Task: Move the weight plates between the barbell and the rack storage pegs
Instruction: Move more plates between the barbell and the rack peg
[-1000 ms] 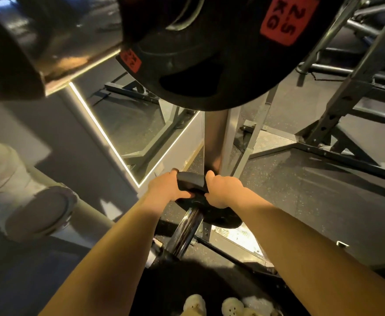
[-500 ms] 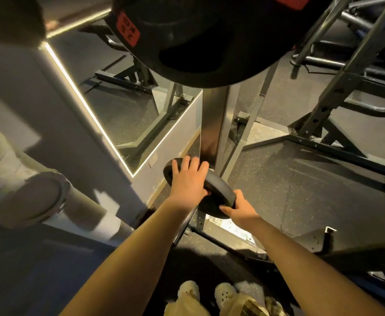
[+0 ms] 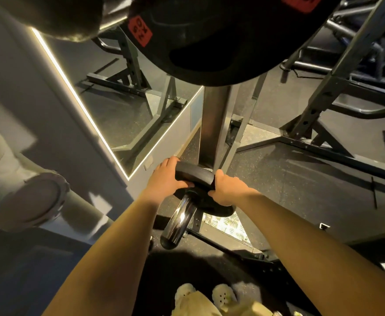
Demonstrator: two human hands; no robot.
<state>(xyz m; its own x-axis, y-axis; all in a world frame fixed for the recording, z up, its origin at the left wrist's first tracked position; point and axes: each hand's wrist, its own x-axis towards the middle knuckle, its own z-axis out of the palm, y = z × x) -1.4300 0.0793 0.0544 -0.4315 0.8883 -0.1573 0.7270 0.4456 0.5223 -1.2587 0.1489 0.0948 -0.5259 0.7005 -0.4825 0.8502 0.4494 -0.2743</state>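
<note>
A small black weight plate (image 3: 195,174) sits low on the rack's chrome storage peg (image 3: 179,221), which points toward me. My left hand (image 3: 167,176) grips the plate's left rim. My right hand (image 3: 226,187) grips its right rim, thumb on top. A second black plate (image 3: 218,207) lies further back on the same peg, partly hidden by my hands. A large black plate (image 3: 221,39) with red 2.5 KG labels hangs on a peg near the top of the view.
The rack's steel upright (image 3: 213,124) rises just behind the peg. A mirror with a lit edge (image 3: 123,115) stands at the left. Rack base bars (image 3: 319,149) cross the rubber floor at the right. My shoes (image 3: 223,297) are directly below.
Half a second ago the small plate was tilted and off the peg, left hand on top and right hand beneath. Now it sits around the peg with one hand on each side.
</note>
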